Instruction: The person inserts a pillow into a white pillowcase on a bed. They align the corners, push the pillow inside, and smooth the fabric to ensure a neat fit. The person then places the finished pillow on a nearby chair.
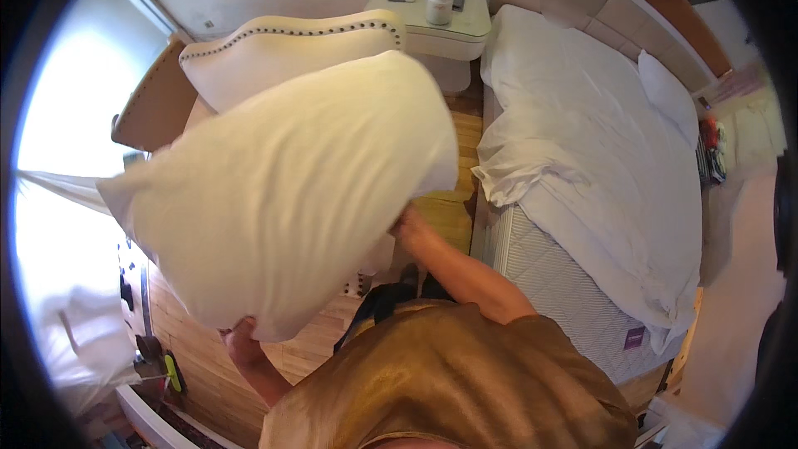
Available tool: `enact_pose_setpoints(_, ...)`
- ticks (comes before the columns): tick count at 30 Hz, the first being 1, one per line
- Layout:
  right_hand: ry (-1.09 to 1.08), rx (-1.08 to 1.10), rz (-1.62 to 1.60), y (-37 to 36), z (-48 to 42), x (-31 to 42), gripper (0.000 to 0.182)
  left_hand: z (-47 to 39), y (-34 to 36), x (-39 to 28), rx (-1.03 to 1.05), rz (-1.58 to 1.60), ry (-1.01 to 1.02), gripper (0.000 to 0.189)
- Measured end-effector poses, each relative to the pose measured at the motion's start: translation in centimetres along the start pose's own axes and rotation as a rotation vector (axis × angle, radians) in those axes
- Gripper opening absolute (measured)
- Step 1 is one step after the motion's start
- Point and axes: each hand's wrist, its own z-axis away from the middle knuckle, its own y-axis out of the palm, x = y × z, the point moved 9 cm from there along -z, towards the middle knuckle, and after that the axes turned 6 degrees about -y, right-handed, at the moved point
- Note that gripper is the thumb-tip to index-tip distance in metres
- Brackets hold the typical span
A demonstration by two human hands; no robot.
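A large white pillow (287, 181) is held up in the air in front of me, tilted, and covers much of the left half of the view. My left hand (240, 333) grips its lower left corner, with the thumb over the fabric. My right hand (404, 224) is at the pillow's lower right edge; its fingers are mostly hidden under the pillow. Behind the pillow stands a cream upholstered headboard or chair back (293, 43) with a row of dark studs.
On the right is a bed with a rumpled white sheet (580, 112) over a quilted mattress (561, 274) and a small pillow (667, 96). A nightstand (386, 19) holds a white bottle (440, 5). White curtains (68, 312) hang left, above a wooden floor (212, 368).
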Motion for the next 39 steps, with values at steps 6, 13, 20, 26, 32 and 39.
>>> enact_pose_setpoints(6,0.142,-0.082,0.117,-8.8,-7.5,-8.0,0.019,-5.5,-10.1,10.0,-0.336,-0.787,-0.164,0.073)
enact_pose_setpoints(13,0.063,-0.246,0.142,-6.2,-0.7,-5.9,0.036,-3.0,0.9,13.4,-0.120,-0.848,-0.030,0.096)
enact_pose_setpoints(20,0.139,-0.229,0.375,-7.8,-2.0,-4.2,0.041,-2.3,9.0,4.5,-0.246,-1.358,0.409,0.093)
enact_pose_setpoints(26,-0.260,-0.118,0.705,-6.9,-3.0,-3.7,0.043,-5.9,19.6,4.5,0.101,-1.408,0.722,0.099)
enact_pose_setpoints(32,-0.287,-0.234,1.414,-2.3,2.8,-0.6,0.040,-11.7,22.1,14.0,0.314,-1.646,0.786,0.112)
enact_pose_setpoints(39,-0.802,-0.213,1.663,-0.3,4.8,1.3,0.045,-17.8,21.7,17.0,0.321,-1.690,0.845,0.114)
